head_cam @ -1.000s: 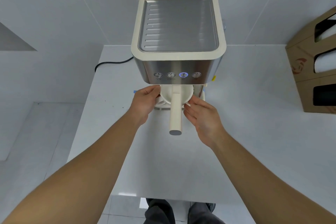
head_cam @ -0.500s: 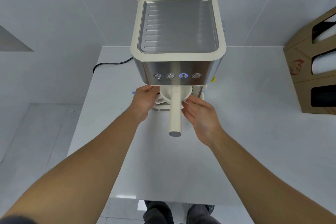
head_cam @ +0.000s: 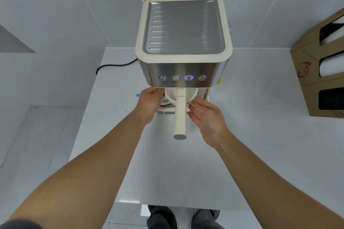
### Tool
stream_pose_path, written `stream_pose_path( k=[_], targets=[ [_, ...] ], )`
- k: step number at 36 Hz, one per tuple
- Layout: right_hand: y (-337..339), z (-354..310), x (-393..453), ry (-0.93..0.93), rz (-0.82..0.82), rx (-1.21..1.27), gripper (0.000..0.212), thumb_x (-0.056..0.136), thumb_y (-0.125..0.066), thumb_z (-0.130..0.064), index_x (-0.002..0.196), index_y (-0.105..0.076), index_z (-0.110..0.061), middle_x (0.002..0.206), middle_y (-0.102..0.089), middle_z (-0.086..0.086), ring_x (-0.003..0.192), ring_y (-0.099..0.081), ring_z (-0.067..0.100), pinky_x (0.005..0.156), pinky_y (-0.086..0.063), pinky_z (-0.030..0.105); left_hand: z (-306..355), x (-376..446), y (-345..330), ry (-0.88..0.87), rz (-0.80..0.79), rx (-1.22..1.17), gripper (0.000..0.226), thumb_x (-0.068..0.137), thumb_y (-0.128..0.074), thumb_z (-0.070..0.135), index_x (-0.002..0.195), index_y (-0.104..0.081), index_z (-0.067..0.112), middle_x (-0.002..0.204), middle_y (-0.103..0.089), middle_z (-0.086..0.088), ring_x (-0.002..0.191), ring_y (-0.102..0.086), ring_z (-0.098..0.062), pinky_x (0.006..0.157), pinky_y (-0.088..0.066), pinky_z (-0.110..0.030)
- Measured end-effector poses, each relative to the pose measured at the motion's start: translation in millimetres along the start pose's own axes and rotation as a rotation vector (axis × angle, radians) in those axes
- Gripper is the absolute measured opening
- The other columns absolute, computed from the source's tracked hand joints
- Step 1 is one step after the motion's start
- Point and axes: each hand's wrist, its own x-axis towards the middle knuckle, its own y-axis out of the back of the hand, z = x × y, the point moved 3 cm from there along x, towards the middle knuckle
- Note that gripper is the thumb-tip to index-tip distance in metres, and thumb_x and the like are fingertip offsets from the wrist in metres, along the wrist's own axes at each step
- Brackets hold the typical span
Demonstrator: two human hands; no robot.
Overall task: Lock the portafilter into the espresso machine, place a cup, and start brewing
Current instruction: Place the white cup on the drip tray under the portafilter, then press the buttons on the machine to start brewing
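Hands point(head_cam: 206, 117) loosely cupping cup point(head_cam: 165, 100)

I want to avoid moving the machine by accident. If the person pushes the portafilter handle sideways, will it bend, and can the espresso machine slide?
The portafilter handle looks thick and rigid, so it probably will not bend. The espresso machine looks bulky, likely heavy, but the white table seems smooth, so it might slide somewhat.

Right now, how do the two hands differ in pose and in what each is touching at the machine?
The left hand is curled, fingers reaching under the espresso machine beside the white cup; the right hand is open and flat, fingers spread. The left sits farther back than the right, which is beside the portafilter handle. Neither grips the handle.
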Motion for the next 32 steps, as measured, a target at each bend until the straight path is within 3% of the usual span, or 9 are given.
stream_pose_path(
  k=[2, 4, 8, 11, 13, 15, 17, 19, 32],
  targets=[
    [0, 2, 1, -0.006, -0.010, -0.001, 0.031, 0.093, -0.051, 0.004, 0.088, -0.073, -0.017, 0.105, -0.062, 0.011, 0.102, -0.060, 0.024, 0.109, -0.043, 0.042, 1, -2, 0, 0.001, -0.002, -0.021, 0.019, 0.091, -0.061, 0.022, 0.093, -0.075, 0.009, 0.096, -0.075, -0.008, 0.079, -0.068, -0.017, 0.068, -0.050, -0.024],
    [2, 2, 1, -0.016, 0.001, 0.007, 0.030, 0.093, -0.052, 0.004, 0.092, -0.073, -0.017, 0.108, -0.063, 0.009, 0.105, -0.061, 0.023, 0.107, -0.045, 0.041, 2, -4, 1, -0.004, -0.002, -0.032, 0.022, 0.091, -0.061, 0.022, 0.098, -0.075, 0.007, 0.101, -0.076, -0.009, 0.085, -0.069, -0.020, 0.074, -0.055, -0.030],
    [3, 0, -4, -0.009, 0.007, 0.005, 0.029, 0.092, -0.052, 0.005, 0.083, -0.072, -0.015, 0.103, -0.058, 0.011, 0.098, -0.056, 0.023, 0.108, -0.044, 0.042, 2, -10, 10, -0.015, 0.011, -0.023, 0.018, 0.088, -0.062, 0.025, 0.084, -0.080, 0.022, 0.101, -0.078, -0.004, 0.102, -0.070, -0.026, 0.099, -0.052, -0.042],
    [6, -3, -10, -0.004, 0.004, 0.001, 0.020, 0.092, -0.051, 0.006, 0.092, -0.070, -0.001, 0.108, -0.058, 0.032, 0.109, -0.057, 0.042, 0.110, -0.041, 0.044, -1, -18, 16, -0.018, 0.015, -0.060, 0.024, 0.097, -0.056, 0.021, 0.085, -0.076, 0.025, 0.095, -0.076, 0.003, 0.096, -0.067, -0.022, 0.088, -0.053, -0.030],
    [8, -4, -14, -0.007, 0.007, 0.007, 0.012, 0.092, -0.051, 0.006, 0.100, -0.060, 0.010, 0.129, -0.046, 0.041, 0.127, -0.041, 0.049, 0.112, -0.038, 0.047, -5, -22, 21, -0.001, 0.016, -0.102, 0.016, 0.098, -0.055, 0.022, 0.097, -0.071, 0.020, 0.099, -0.073, 0.001, 0.096, -0.066, -0.020, 0.087, -0.050, -0.026],
    [11, -5, -17, -0.013, 0.005, 0.018, 0.015, 0.093, -0.052, 0.004, 0.103, -0.063, 0.008, 0.138, -0.042, 0.034, 0.130, -0.043, 0.045, 0.111, -0.038, 0.047, -8, -28, 27, 0.015, 0.016, -0.122, 0.018, 0.098, -0.056, 0.023, 0.107, -0.068, 0.014, 0.108, -0.071, -0.004, 0.101, -0.066, -0.020, 0.094, -0.048, -0.030],
    [14, -6, -18, -0.010, 0.002, 0.023, 0.018, 0.093, -0.055, 0.000, 0.102, -0.070, -0.007, 0.135, -0.054, 0.028, 0.120, -0.059, 0.034, 0.108, -0.044, 0.044, -11, -33, 32, 0.030, 0.023, -0.140, 0.023, 0.097, -0.057, 0.024, 0.112, -0.067, 0.011, 0.112, -0.069, -0.007, 0.102, -0.065, -0.021, 0.096, -0.048, -0.032],
    [19, -6, -20, -0.003, 0.001, 0.015, 0.018, 0.093, -0.058, -0.003, 0.104, -0.069, -0.013, 0.130, -0.063, 0.019, 0.114, -0.064, 0.027, 0.103, -0.048, 0.041, -11, -39, 38, 0.036, 0.027, -0.159, 0.021, 0.095, -0.060, 0.024, 0.109, -0.069, 0.011, 0.107, -0.069, -0.007, 0.099, -0.065, -0.022, 0.094, -0.050, -0.032],
    [33, -39, -53, 0.140, -0.010, -0.074, 0.019, 0.095, -0.055, -0.010, 0.106, -0.071, -0.012, 0.105, -0.076, 0.012, 0.106, -0.070, 0.027, 0.096, -0.052, 0.039, 6, -94, 54, -0.088, 0.002, -0.094, 0.017, 0.097, -0.057, 0.023, 0.101, -0.073, 0.020, 0.104, -0.075, -0.006, 0.101, -0.071, -0.025, 0.094, -0.053, -0.037]
  ],
)
